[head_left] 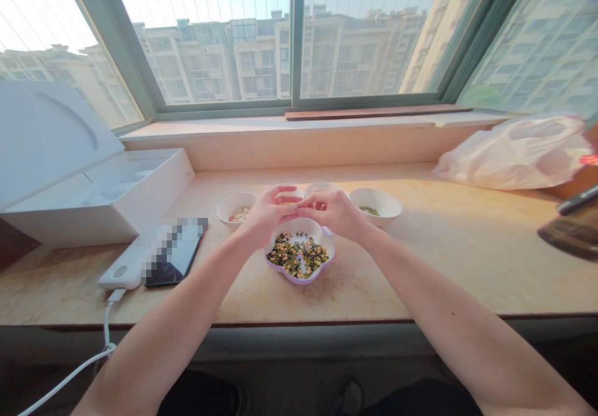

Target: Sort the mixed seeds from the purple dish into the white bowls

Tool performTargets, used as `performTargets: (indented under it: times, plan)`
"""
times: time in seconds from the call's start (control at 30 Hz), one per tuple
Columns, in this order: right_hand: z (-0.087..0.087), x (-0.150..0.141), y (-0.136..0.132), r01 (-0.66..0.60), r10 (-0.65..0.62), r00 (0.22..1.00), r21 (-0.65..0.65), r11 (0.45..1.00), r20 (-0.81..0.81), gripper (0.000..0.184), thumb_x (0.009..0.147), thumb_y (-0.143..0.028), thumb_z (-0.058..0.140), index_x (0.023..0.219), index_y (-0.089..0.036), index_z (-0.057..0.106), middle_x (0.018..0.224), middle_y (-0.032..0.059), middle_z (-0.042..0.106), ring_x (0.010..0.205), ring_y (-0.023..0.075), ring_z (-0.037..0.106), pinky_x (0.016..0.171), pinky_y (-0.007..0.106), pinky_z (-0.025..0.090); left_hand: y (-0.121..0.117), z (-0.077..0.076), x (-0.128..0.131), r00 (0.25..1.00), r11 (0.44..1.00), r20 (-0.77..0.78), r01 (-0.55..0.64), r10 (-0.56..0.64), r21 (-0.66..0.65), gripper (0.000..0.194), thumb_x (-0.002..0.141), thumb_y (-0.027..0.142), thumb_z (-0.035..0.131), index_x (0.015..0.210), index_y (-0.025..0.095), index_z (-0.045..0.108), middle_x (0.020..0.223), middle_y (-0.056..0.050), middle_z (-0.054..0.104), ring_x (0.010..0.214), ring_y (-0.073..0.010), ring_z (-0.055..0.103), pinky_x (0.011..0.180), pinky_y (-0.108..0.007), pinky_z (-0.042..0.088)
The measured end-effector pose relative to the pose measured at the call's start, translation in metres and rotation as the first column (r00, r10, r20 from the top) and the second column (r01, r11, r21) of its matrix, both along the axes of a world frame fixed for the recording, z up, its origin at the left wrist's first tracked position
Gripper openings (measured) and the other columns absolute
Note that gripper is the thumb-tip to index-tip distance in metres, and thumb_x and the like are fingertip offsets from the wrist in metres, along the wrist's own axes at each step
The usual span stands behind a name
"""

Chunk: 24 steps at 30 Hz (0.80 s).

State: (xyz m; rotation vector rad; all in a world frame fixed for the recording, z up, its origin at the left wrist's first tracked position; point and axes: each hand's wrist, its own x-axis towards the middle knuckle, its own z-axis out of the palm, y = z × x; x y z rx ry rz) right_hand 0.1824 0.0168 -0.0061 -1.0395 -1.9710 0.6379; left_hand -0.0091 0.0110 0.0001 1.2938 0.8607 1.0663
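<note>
My left hand (266,212) is cupped above the back of a flower-shaped bowl (327,241), its fingers curled toward the right. Against its fingertips, my right hand (332,209) is closed with the fingertips pressed together. Whatever lies between the hands is too small and hidden to name. White inside and lilac outside, the bowl holds mixed black, green and yellowish beans (296,255). A white bowl (224,206) with pale and reddish bits stands left of my hands. To their right, another white bowl (390,204) has small green beans. More white bowls (322,187) are partly hidden behind my hands.
On the left are an open white box (154,185), a white power bank (124,266) with a cable (106,319), and a phone (189,248). At the right lie a white plastic bag (518,154) and a dark brown object (570,235). Windows rise behind the counter (448,260).
</note>
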Motion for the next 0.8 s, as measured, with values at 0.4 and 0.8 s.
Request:
performTargets:
  times: [0.4, 0.8]
  plan:
    - [0.003, 0.012, 0.007, -0.088, 0.090, 0.995, -0.048, 0.995, 0.049, 0.028, 0.088, -0.044, 0.070, 0.088, -0.017, 0.078, 0.081, 0.0043, 0.067, 0.065, 0.0139, 0.053, 0.061, 0.030, 0.042, -0.001, 0.004, -0.008, 0.810, 0.970, -0.587, 0.148, -0.008, 0.191, 0.022, 0.089, 0.010, 0.056, 0.106, 0.015, 0.068, 0.106, -0.009, 0.074, 0.093, -0.0190, 0.071, 0.088, -0.035, 0.058]
    - [0.025, 0.056, 0.019, 0.334, -0.367, 0.906, 0.175, 0.926, 0.213, 0.017, 0.089, -0.031, 0.065, 0.093, -0.018, 0.075, 0.083, 0.0054, 0.074, 0.073, 0.0185, 0.061, 0.070, 0.032, 0.046, -0.027, 0.025, -0.008, 0.100, 0.684, -0.994, 0.723, 0.035, 0.097, 0.025, 0.081, 0.022, 0.074, 0.105, 0.018, 0.072, 0.114, -0.008, 0.068, 0.109, -0.0240, 0.064, 0.096, -0.033, 0.051]
